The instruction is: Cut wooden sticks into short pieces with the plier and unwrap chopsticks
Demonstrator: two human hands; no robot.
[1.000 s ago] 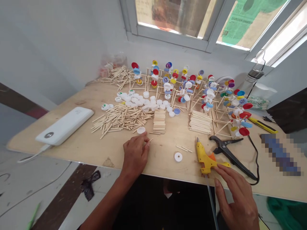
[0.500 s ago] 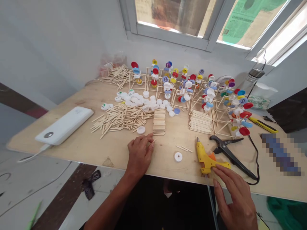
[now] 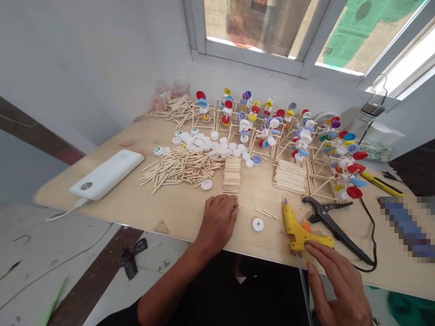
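My left hand [image 3: 219, 219] lies on the worktop [image 3: 176, 208] near its front edge. Its grip is pressed together on a thin stick [image 3: 237, 208], and only the tip of this stick shows beyond my fingertips. Just behind this hand stands a neat stack of sticks [image 3: 232, 174], and a single white cap [image 3: 206, 184] lies to the left of the stack. To the right of the hand, apart from it, lie a holed white disc [image 3: 257, 224] and two short sticks [image 3: 266, 213].

My right hand [image 3: 336, 280] has its grip spread. The fingertips touch the handle of the yellow glue gun [image 3: 301, 228], which lies flat with its nozzle pointing away from me. Black pliers [image 3: 336, 226] lie just beside the gun.

At the back left corner there is a clear bag [image 3: 170, 88]. Something reddish is inside, but it is too blurred to tell what. A clear jar [image 3: 371, 113] with a dark lid stands under the window, and I cannot tell what it holds.
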